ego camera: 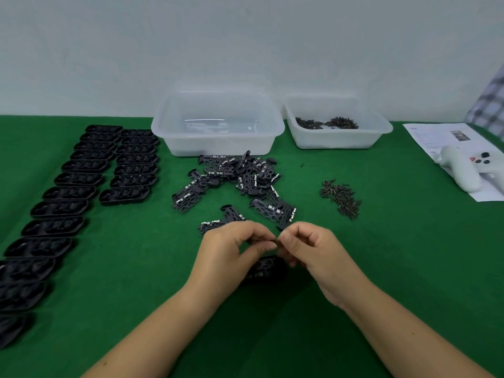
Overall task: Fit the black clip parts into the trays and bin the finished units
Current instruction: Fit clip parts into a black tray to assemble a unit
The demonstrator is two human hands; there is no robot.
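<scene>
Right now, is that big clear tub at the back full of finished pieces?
No, the big clear tub looks empty, while the smaller tub beside it holds some small dark parts.

Setting: a small-parts assembly bench, workshop type. You sit at a table covered in green cloth (381,255) against a bare pale wall (163,45). Evidence before you: two long rows of identical black trays (81,178) on your left; a loose heap of black clip parts (240,175) in the middle; a pile of small dark pins (341,197) to the right; two translucent plastic tubs (218,140) at the back, one holding more pins; a printed instruction sheet (436,140) at far right.
</scene>
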